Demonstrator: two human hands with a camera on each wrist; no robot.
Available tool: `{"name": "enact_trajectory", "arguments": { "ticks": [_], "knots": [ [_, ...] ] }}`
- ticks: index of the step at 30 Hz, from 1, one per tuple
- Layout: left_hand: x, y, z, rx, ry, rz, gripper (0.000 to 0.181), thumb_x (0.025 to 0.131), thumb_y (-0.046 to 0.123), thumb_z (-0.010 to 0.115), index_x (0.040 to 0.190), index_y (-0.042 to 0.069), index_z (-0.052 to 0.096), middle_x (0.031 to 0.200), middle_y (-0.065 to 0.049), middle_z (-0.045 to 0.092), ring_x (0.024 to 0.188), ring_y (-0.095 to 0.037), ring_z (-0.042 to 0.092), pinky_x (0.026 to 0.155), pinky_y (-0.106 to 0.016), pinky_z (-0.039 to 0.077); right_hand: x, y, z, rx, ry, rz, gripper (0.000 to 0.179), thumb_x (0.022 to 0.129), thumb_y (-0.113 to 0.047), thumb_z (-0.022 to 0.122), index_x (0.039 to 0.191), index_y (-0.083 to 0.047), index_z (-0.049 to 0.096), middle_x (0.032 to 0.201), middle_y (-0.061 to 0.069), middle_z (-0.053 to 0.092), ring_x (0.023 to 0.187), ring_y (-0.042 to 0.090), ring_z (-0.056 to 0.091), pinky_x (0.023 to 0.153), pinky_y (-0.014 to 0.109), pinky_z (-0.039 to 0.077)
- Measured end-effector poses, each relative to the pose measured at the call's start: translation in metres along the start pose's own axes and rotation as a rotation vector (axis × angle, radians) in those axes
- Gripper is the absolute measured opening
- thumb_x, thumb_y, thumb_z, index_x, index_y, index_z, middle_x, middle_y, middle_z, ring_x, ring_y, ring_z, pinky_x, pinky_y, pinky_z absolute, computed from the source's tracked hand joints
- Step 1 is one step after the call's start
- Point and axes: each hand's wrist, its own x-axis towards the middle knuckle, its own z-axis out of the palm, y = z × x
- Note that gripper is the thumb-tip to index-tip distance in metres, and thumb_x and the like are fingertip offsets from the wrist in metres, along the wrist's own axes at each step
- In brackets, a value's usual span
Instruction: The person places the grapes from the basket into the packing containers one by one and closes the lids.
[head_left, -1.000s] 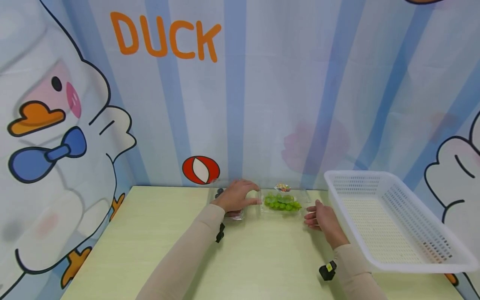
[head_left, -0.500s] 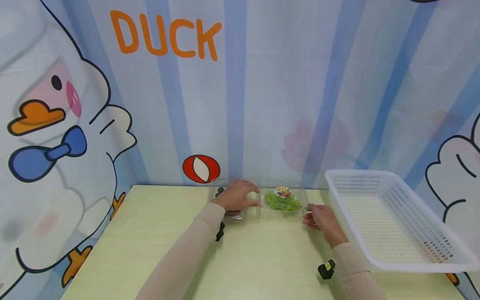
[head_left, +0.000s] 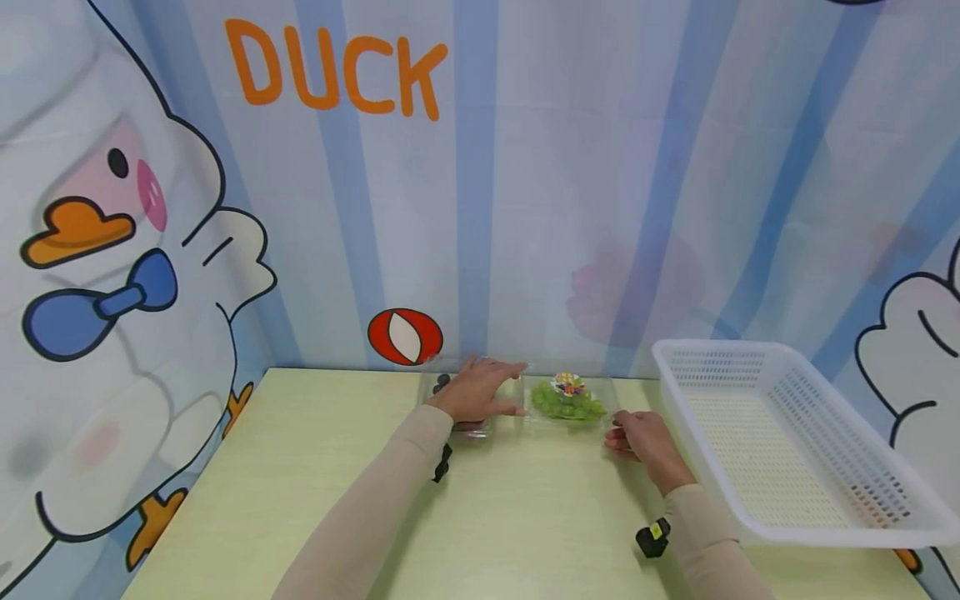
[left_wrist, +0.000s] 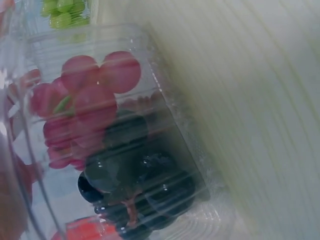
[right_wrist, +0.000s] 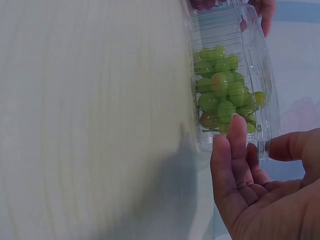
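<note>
At the table's far edge, a clear plastic clamshell box (right_wrist: 215,27) holds green grapes (head_left: 567,404), its lid down with a colourful round sticker (head_left: 567,384) on top. My right hand (head_left: 647,437) pinches the rim at its right end, thumb on the upper side and fingertips under it. A second clear box (left_wrist: 125,32) to the left contains red grapes (left_wrist: 85,100) and dark grapes (left_wrist: 150,180). My left hand (head_left: 478,393) lies over this second box, fingers extended toward the green grapes' box, and hides most of it in the head view.
A white perforated plastic basket (head_left: 750,525) stands on the right of the pale wooden table (head_left: 525,517). Behind the table hangs a striped curtain (head_left: 540,208) with duck drawings, close to the boxes.
The lid with the sticker has come down over the green grapes. My right hand has closed in on the box's right end. The left hand stays put, its index finger now straighter.
</note>
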Motion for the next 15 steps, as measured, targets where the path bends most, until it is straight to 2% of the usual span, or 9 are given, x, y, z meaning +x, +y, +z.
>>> {"name": "enact_trajectory", "arguments": {
  "ticks": [5, 11, 15],
  "knots": [
    [0.0002, 0.0021, -0.0013, 0.083, -0.035, 0.012, 0.081, 0.092, 0.069, 0.058, 0.159, 0.029, 0.035, 0.154, 0.0, 0.046, 0.146, -0.024, 0.037, 0.12, -0.068, 0.012, -0.0004, -0.0013, -0.0005, 0.007, -0.026, -0.011, 0.043, 0.105, -0.019, 0.045, 0.127, 0.017, 0.055, 0.08, 0.004, 0.07, 0.065, 0.008, 0.067, 0.068, 0.028, 0.06],
    [0.0007, 0.0024, -0.0018, 0.096, -0.077, -0.002, 0.085, 0.091, 0.072, 0.057, 0.161, 0.032, 0.03, 0.159, 0.001, 0.039, 0.15, -0.022, 0.03, 0.12, -0.067, 0.01, 0.0004, -0.0016, -0.0012, 0.005, -0.03, -0.01, 0.041, 0.105, -0.018, 0.044, 0.124, 0.017, 0.055, 0.076, 0.002, 0.068, 0.063, 0.007, 0.066, 0.064, 0.026, 0.058],
    [-0.0005, 0.0027, -0.0029, 0.111, -0.097, 0.002, 0.089, 0.09, 0.075, 0.055, 0.163, 0.033, 0.024, 0.165, -0.002, 0.029, 0.153, -0.026, 0.024, 0.12, -0.068, 0.01, 0.0011, -0.0012, -0.0007, 0.005, -0.028, -0.002, 0.04, 0.105, -0.018, 0.044, 0.122, 0.016, 0.055, 0.075, 0.001, 0.068, 0.062, 0.006, 0.065, 0.062, 0.025, 0.058]
  ]
}}
